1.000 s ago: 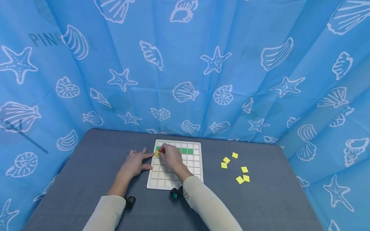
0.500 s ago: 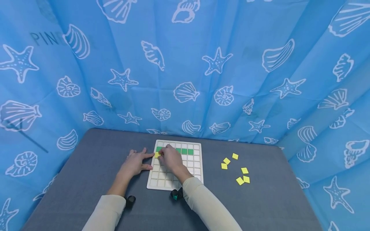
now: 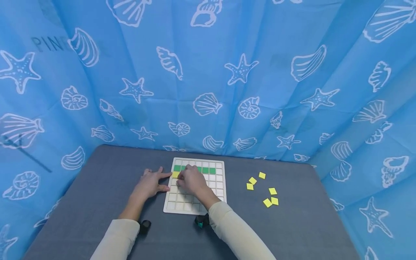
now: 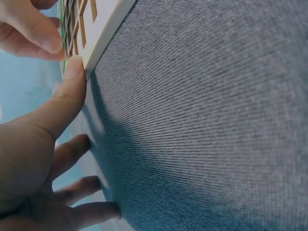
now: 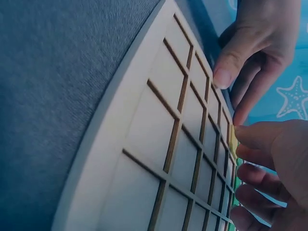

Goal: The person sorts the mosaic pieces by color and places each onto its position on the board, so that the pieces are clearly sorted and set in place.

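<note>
A white gridded board (image 3: 195,212) lies on the table, with a row of green tiles (image 3: 212,170) near its far side. A yellow tile (image 3: 175,174) lies flat in the leftmost cell just below that row. My left hand (image 3: 148,184) rests at the board's left edge, fingers and thumb spread; in the left wrist view its thumb (image 4: 73,70) touches the rim. Over the board, my right hand (image 3: 193,180) has its fingertips right beside the yellow tile, thumb and forefinger slightly apart. The cells beneath this hand are hidden.
Several loose yellow tiles (image 3: 267,203) lie scattered on the grey table (image 3: 302,224) to the right of the board. A blue curtain (image 3: 221,72) with shell prints hangs behind the table and along its sides.
The yellow tile has settled flat into the left cell under the green row. My right fingertips have slid slightly down and off it. The left hand stays at the edge.
</note>
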`<state>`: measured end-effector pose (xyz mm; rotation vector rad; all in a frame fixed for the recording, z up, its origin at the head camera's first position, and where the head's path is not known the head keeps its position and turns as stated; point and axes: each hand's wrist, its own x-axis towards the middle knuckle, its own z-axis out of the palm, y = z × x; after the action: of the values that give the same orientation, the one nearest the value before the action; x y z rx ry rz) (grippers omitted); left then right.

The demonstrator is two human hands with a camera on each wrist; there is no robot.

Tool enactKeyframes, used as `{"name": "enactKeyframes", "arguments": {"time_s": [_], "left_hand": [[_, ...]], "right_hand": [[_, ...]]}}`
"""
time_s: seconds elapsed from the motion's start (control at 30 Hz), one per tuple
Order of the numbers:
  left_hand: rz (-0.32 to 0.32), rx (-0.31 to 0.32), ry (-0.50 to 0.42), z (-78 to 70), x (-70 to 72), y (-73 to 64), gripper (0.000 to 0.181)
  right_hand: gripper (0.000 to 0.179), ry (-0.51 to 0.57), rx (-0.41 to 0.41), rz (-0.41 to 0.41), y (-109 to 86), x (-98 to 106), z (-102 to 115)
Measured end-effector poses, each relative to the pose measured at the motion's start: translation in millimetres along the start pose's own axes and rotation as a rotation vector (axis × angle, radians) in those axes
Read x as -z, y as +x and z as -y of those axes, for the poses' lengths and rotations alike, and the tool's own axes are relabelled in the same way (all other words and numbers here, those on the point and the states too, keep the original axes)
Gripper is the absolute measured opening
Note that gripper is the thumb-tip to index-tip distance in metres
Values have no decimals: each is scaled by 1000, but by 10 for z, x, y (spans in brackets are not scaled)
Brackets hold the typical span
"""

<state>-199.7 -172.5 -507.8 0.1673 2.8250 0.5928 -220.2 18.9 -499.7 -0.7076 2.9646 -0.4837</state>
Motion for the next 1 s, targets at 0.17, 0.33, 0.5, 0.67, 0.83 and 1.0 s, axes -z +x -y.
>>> {"name": "enactKeyframes", "arguments": {"time_s": [0.17,0.33,0.5,0.67,0.83,1.0], "left_hand": [[8,26,3,7,8,0,67],[38,52,-18,-28,-3,18,67],[45,58,-13,-51,10,32,67],[48,49,-5,-56,20,38,66],[53,57,-5,-61,11,34,67],[48,66,-3,-65,17,35,67]], "right_hand": [[23,-55,18,-65,-84,37,8],[34,-100,24,-150,-177,65,-47],[47,-117,31,-191,-247,122,-103],[58,-111,7,-191,-312,157,-187],[68,-95,-1,-173,-393,140,-310],[74,-124,-18,-168,-470,125,-441]]}}
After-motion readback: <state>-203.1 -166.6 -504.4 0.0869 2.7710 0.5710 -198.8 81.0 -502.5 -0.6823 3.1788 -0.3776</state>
